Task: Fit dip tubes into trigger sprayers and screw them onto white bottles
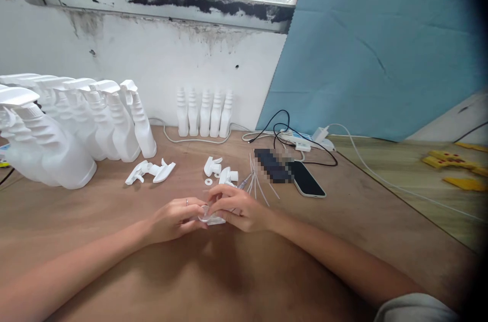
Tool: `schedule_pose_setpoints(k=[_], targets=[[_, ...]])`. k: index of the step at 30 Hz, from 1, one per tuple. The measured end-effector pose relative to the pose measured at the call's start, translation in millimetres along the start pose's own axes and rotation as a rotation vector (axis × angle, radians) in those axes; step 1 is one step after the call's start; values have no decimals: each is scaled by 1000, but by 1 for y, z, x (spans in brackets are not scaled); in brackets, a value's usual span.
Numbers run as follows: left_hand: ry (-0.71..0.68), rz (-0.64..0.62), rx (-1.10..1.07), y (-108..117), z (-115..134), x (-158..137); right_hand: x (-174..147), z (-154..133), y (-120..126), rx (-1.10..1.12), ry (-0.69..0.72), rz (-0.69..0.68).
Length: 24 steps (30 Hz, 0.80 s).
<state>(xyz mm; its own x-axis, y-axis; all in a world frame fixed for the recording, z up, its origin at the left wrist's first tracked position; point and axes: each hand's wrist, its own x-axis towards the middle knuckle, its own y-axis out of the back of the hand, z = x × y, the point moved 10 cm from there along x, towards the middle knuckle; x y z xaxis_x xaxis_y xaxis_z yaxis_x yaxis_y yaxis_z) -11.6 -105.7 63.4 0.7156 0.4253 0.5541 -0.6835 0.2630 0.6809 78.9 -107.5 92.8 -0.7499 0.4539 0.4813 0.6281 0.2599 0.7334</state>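
Note:
Both hands meet at a white spray trigger head (216, 220) low over the table's middle. My left hand (177, 219) grips its round collar end between thumb and fingers. From the other side, the bent fingers of my right hand (242, 210) close on the same piece and cover much of it. Whether a small part is between those fingertips is hidden. Just beyond lie two loose trigger heads, one farther back (212, 166) and one nearer (227, 175), with a flat white washer (208, 182). Thin white dip tubes (261, 190) fan out beside a pen-like tool (244, 181).
White spray bottles with heads (125, 129) crowd the left; several headless bottles (205, 116) line the wall. More trigger heads (163, 171) lie left of centre. A phone (309, 180), a blurred dark object (272, 165), cables and a power strip (305, 141) occupy the right.

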Motion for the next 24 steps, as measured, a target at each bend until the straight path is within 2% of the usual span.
schedule_pose_setpoints(k=[2, 5, 7, 10, 15, 21, 24], targets=[[48, 24, 18, 1, -6, -1, 1, 27, 17, -44, -234, -50], [202, 11, 19, -2, -21, -6, -25, 86, 54, -381, -768, -228], [293, -3, 2, -5, -29, -10, -41, 106, 82, -483, -924, -257], [331, 3, -47, -6, -31, -11, -72, 132, 104, -506, -1125, -338], [284, -14, -146, -6, -23, -2, -102, 151, 105, -434, -1316, -407], [364, -71, -216, -7, -23, 6, -110, 162, 89, -298, -1396, -417], [400, -79, -226, -9, -24, 4, -109, 165, 88, -231, -1393, -371]])
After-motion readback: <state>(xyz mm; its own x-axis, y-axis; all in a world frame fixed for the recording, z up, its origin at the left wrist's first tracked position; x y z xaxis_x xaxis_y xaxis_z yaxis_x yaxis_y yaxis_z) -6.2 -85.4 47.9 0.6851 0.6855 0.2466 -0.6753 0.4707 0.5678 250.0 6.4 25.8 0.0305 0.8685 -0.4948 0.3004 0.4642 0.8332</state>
